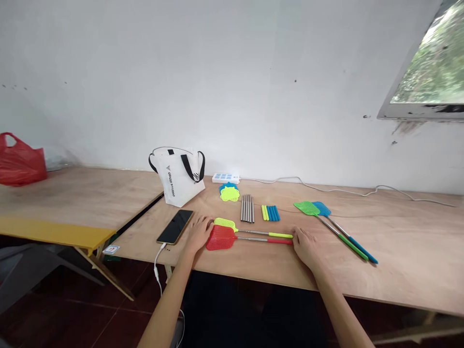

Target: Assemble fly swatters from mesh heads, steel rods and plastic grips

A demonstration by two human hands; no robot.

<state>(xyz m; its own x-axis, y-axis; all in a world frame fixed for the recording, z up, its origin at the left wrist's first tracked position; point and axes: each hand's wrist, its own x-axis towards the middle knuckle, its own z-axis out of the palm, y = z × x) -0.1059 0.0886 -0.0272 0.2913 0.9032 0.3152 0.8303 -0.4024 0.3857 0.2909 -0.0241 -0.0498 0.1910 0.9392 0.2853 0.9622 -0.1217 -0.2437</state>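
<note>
A red fly swatter (222, 238) and a yellow fly swatter (281, 235) lie side by side on the table, heads to the left and handles to the right. My left hand (198, 233) rests on the tabletop against the left edge of the two heads, fingers stretched out. At the other end, my right hand (304, 245) lies on the table with its fingers apart, touching the handle tips. Beyond them are a row of metal rods (247, 209), several yellow and blue handle grips (271, 213), and loose yellow swatter heads (229, 194) over blue ones.
Green (307, 208) and blue (322, 209) fly swatters lie to the right. A phone (176, 226) with a charging cable (156, 270) is beside my left hand. Behind stand a white bag (183, 181) and a power strip (225, 178). A red plastic bag (21, 162) sits far left.
</note>
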